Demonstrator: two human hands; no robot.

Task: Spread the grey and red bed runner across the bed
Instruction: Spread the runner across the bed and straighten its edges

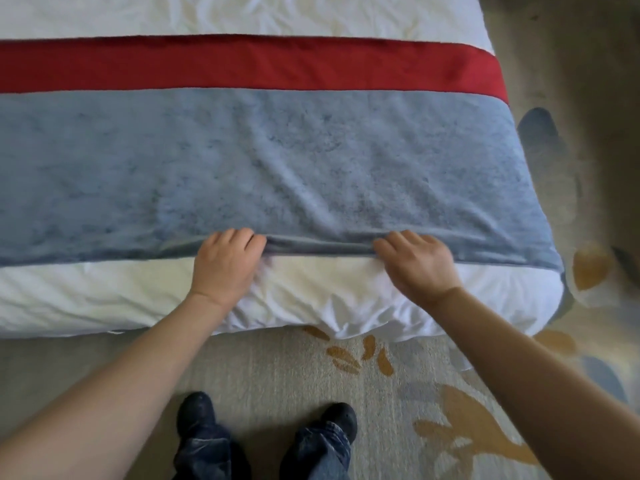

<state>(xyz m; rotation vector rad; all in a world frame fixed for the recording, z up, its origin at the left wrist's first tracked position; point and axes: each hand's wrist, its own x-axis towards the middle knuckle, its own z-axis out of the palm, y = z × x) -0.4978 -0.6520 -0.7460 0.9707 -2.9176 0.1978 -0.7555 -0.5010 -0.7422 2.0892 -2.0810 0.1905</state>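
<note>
- My left grip point(227, 265) is curled onto the near edge of the bed runner point(311, 150), fingers bunched over the hem, knuckles up.
- My right grip point(415, 263) grasps the same near edge, a little further right; the hem between the two is gathered into a taut fold.
- The bed runner lies flat across the bed point(311, 15), running from the left of the view to the right side, where it drops over the edge.
- Its wide grey band point(138, 174) is nearest me, and the narrow red band point(242, 62) runs along the far side.
- Faint creases fan from my right grip into the grey.
- The white duvet point(86, 299) shows as a rumpled strip under my wrists and again beyond the red band.
- On the pale carpet point(259, 368) with orange leaf shapes, my dark shoes point(195, 414) stand side by side below the cuffs of my jeans point(318, 448).
</note>
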